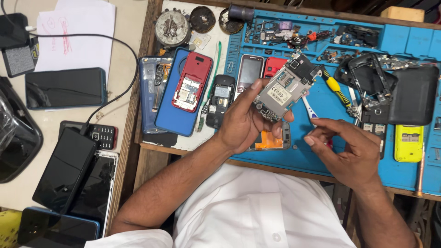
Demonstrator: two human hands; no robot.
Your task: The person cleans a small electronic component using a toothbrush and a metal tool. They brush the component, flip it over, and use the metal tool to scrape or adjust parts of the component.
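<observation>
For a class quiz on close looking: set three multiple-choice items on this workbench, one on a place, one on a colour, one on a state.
1. Where is the bare phone board?
A in the left hand
B on the mat
C on the paper

2. What colour is the mat?
A green
B blue
C grey

3. How is the right hand?
A flat on the mat
B gripping a screwdriver
C raised, fingertips pinched, no tool seen

Answers: 1 A, fingers clasp the board above the mat. 2 B, it shows blue throughout. 3 C, the screwdriver lies on the mat.
</observation>
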